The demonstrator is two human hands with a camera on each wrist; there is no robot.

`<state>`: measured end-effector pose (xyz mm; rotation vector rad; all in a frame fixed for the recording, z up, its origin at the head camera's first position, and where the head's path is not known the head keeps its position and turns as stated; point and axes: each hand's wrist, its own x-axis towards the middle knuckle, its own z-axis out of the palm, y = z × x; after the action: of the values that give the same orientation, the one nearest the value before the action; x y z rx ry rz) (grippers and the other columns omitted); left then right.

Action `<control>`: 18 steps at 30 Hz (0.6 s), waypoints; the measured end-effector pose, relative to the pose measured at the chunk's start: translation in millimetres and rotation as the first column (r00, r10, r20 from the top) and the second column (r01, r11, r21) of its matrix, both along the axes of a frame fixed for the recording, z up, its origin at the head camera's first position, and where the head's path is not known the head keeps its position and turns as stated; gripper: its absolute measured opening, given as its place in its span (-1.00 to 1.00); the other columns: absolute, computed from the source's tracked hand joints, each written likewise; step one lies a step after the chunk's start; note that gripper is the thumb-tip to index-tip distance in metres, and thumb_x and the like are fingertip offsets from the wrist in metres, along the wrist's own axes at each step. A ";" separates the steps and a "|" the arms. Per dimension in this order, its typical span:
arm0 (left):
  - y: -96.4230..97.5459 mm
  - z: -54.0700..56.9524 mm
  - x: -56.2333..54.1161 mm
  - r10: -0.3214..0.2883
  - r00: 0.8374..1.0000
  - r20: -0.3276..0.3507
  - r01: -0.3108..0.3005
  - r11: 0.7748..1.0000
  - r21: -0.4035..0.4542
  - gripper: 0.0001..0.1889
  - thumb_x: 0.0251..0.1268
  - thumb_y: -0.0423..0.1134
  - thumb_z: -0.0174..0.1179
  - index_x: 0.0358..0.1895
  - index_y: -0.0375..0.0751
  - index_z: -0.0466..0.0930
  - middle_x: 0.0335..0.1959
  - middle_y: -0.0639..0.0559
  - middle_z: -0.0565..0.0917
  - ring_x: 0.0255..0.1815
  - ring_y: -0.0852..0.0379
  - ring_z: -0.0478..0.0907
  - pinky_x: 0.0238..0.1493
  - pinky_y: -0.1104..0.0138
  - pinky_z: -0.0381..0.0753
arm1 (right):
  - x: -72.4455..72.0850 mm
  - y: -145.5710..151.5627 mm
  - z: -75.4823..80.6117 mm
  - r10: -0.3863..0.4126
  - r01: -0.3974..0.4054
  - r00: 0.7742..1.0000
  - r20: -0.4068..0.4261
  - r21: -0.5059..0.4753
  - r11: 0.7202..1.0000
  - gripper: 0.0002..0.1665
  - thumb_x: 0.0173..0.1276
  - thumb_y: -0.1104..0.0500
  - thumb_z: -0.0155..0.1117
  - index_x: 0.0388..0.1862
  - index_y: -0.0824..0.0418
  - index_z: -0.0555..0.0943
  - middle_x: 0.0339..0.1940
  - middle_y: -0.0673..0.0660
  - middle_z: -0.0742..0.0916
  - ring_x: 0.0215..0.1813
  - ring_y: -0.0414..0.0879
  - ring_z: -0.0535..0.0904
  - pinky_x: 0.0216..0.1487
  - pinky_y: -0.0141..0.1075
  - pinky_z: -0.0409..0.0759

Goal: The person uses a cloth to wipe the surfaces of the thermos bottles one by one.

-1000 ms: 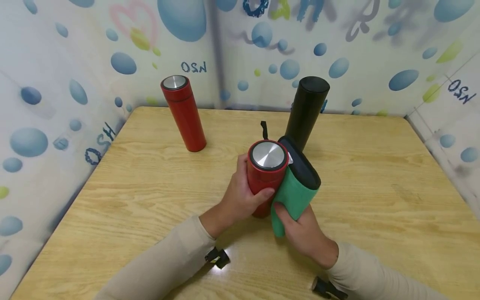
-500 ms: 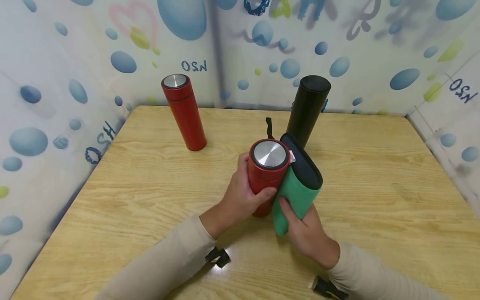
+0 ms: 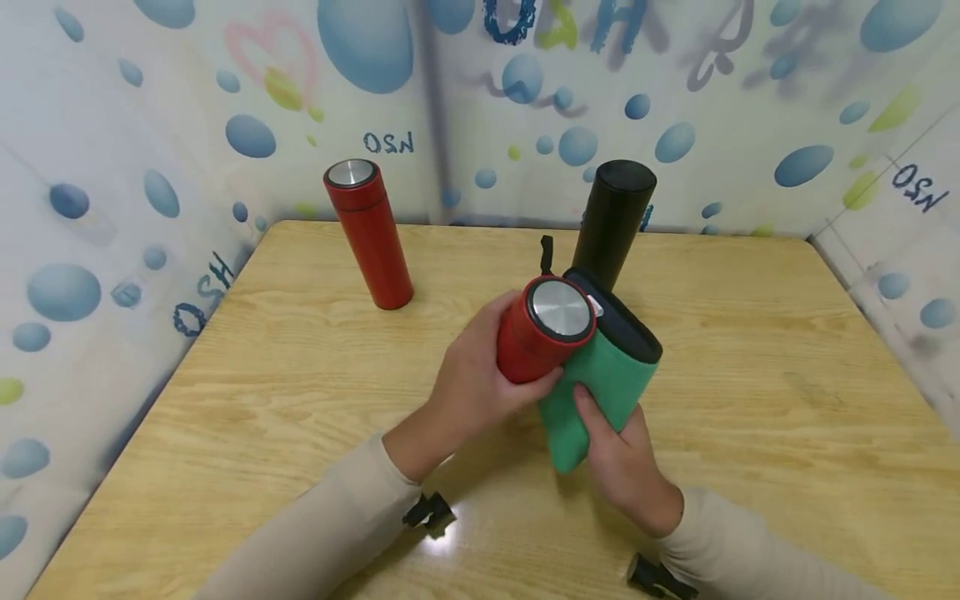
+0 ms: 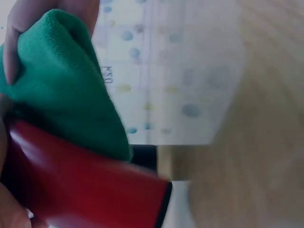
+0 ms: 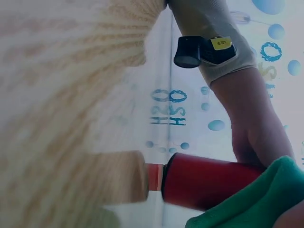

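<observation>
A red thermos (image 3: 525,346) with a silver-topped lid is gripped around its side by my left hand (image 3: 465,383). It leans to the right, and in the right wrist view its dark-rimmed base (image 5: 209,180) shows a gap above the tabletop. My right hand (image 3: 622,462) pinches a green bottle sleeve (image 3: 611,375), thumb on the front and the other fingers behind. The sleeve has a black lining, a white tag and a black strap; its mouth faces up beside the thermos lid. In the left wrist view the green fabric (image 4: 66,80) lies against the red thermos side.
Another red thermos (image 3: 371,242) stands upright at the back left of the wooden table (image 3: 247,400). A black cylindrical bottle (image 3: 615,221) stands at the back, right behind the sleeve. Walls with blue bubble prints border the table at the back and sides.
The red thermos has come up off the table in my left hand and tipped its lid to the right. The green sleeve has shifted slightly right with my right hand.
</observation>
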<state>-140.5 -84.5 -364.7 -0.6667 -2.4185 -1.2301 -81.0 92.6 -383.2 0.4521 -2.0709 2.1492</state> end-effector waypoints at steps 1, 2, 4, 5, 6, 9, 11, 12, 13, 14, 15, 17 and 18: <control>-1.5 2.7 -0.1 0.038 0.999 -0.021 -0.039 0.998 -0.043 -0.14 0.02 -0.05 0.51 0.39 -0.07 0.26 0.13 0.01 0.60 0.11 0.12 0.56 0.10 0.20 0.69 | 0.3 -0.4 0.5 -0.013 0.013 1.000 0.005 -0.011 1.000 -0.67 0.60 0.31 -0.10 0.26 0.14 0.41 0.07 -0.13 0.64 0.12 -0.33 0.61 0.15 -0.46 0.60; -2.8 5.4 -0.4 0.072 0.997 -0.038 -0.075 0.993 -0.085 -0.15 0.01 -0.03 0.51 0.39 -0.03 0.28 0.08 0.01 0.60 0.07 0.12 0.56 0.05 0.19 0.70 | 0.4 -0.7 1.1 -0.027 0.027 1.000 0.012 -0.017 0.999 -0.68 0.61 0.30 -0.09 0.25 0.14 0.41 0.06 -0.13 0.64 0.11 -0.33 0.61 0.14 -0.46 0.61; -5.1 10.4 -1.1 0.129 0.989 -0.071 -0.139 0.977 -0.161 -0.17 0.01 0.00 0.51 0.40 0.07 0.31 -0.01 0.01 0.60 0.00 0.11 0.56 -0.04 0.17 0.72 | 0.1 -0.4 2.5 -0.053 0.053 0.998 0.021 -0.025 0.998 -0.69 0.62 0.28 -0.10 0.25 0.16 0.40 0.06 -0.11 0.64 0.10 -0.31 0.62 0.13 -0.46 0.61; -6.1 12.8 -1.2 0.151 0.985 -0.083 -0.165 0.966 -0.197 -0.17 0.00 0.01 0.51 0.39 0.13 0.32 -0.05 0.01 0.60 -0.04 0.11 0.55 -0.08 0.17 0.72 | -0.2 0.2 3.3 -0.065 0.066 0.998 0.026 -0.033 0.997 -0.69 0.62 0.26 -0.10 0.26 0.15 0.39 0.06 -0.10 0.64 0.11 -0.31 0.61 0.13 -0.46 0.61; -7.1 14.6 -1.1 0.168 0.981 -0.096 -0.186 0.955 -0.230 -0.18 -0.01 0.02 0.52 0.39 0.17 0.33 -0.08 0.00 0.60 -0.07 0.10 0.55 -0.12 0.17 0.72 | -0.5 1.0 4.2 -0.072 0.073 0.997 0.029 -0.045 0.996 -0.69 0.63 0.25 -0.10 0.27 0.15 0.38 0.07 -0.09 0.63 0.12 -0.30 0.61 0.14 -0.46 0.60; -8.9 18.4 -0.8 0.189 0.974 -0.121 -0.218 0.926 -0.307 -0.17 -0.04 0.03 0.53 0.38 0.24 0.36 -0.12 0.00 0.60 -0.12 0.08 0.56 -0.18 0.17 0.70 | -3.0 3.7 6.8 -0.093 0.093 0.996 0.009 -0.100 0.991 -0.66 0.64 0.23 -0.13 0.31 0.14 0.34 0.11 -0.06 0.59 0.17 -0.28 0.56 0.20 -0.47 0.56; -9.2 19.3 -0.4 0.185 0.974 -0.132 -0.221 0.910 -0.351 -0.16 -0.07 0.04 0.54 0.38 0.25 0.37 -0.12 -0.01 0.62 -0.13 0.07 0.57 -0.18 0.17 0.70 | -4.8 5.1 7.5 -0.113 0.108 0.993 -0.026 -0.136 0.985 -0.64 0.63 0.26 -0.12 0.32 0.15 0.36 0.11 -0.06 0.59 0.16 -0.27 0.54 0.21 -0.48 0.54; -9.1 19.5 -0.3 0.179 0.974 -0.139 -0.219 0.902 -0.373 -0.16 -0.07 0.05 0.54 0.38 0.26 0.37 -0.13 -0.01 0.62 -0.14 0.07 0.57 -0.18 0.18 0.69 | -5.3 5.3 7.6 -0.121 0.114 0.992 -0.040 -0.153 0.982 -0.65 0.62 0.27 -0.11 0.31 0.17 0.39 0.04 -0.05 0.61 0.08 -0.27 0.57 0.17 -0.48 0.55; -8.9 19.5 -0.2 0.172 0.974 -0.145 -0.217 0.893 -0.395 -0.16 -0.07 0.06 0.54 0.39 0.27 0.36 -0.14 0.00 0.63 -0.15 0.07 0.57 -0.18 0.18 0.69 | -5.7 5.5 7.4 -0.128 0.118 0.990 -0.054 -0.158 0.980 -0.64 0.61 0.29 -0.10 0.30 0.16 0.41 -0.06 -0.06 0.64 -0.03 -0.28 0.60 0.10 -0.48 0.58; -8.7 19.5 -0.1 0.166 0.975 -0.149 -0.214 0.884 -0.416 -0.15 -0.06 0.07 0.53 0.39 0.27 0.36 -0.14 0.00 0.63 -0.15 0.07 0.57 -0.17 0.17 0.68 | -5.8 5.5 7.2 -0.135 0.124 0.989 -0.066 -0.153 0.980 -0.64 0.60 0.30 -0.09 0.29 0.16 0.44 -0.14 -0.06 0.65 -0.15 -0.28 0.61 0.04 -0.48 0.59; -8.4 19.3 0.2 0.159 0.976 -0.150 -0.210 0.874 -0.437 -0.15 -0.06 0.08 0.53 0.40 0.27 0.35 -0.15 0.01 0.63 -0.15 0.07 0.57 -0.16 0.17 0.68 | -5.7 5.5 6.8 -0.140 0.128 0.987 -0.074 -0.144 0.981 -0.63 0.59 0.32 -0.08 0.29 0.16 0.46 -0.21 -0.05 0.65 -0.27 -0.28 0.61 -0.02 -0.47 0.59; -8.4 18.8 1.6 0.150 0.978 -0.148 -0.203 0.860 -0.469 -0.14 -0.06 0.09 0.53 0.41 0.27 0.34 -0.16 0.01 0.63 -0.16 0.07 0.57 -0.15 0.16 0.67 | -4.7 5.4 5.7 -0.152 0.144 0.985 -0.077 -0.103 0.984 -0.61 0.57 0.35 -0.06 0.28 0.15 0.49 -0.25 -0.04 0.65 -0.37 -0.26 0.58 -0.07 -0.47 0.59; -8.5 18.5 2.1 0.148 0.978 -0.144 -0.200 0.855 -0.479 -0.13 -0.06 0.09 0.53 0.41 0.27 0.33 -0.17 0.01 0.63 -0.17 0.07 0.57 -0.15 0.16 0.66 | -4.6 5.4 5.3 -0.155 0.149 0.985 -0.077 -0.085 0.985 -0.60 0.56 0.36 -0.06 0.28 0.15 0.48 -0.25 -0.03 0.64 -0.39 -0.24 0.55 -0.09 -0.46 0.59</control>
<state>-138.4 -93.1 -346.2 -0.6040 -2.6496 -0.4864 -85.6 98.0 -377.9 0.3556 -1.9032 2.0788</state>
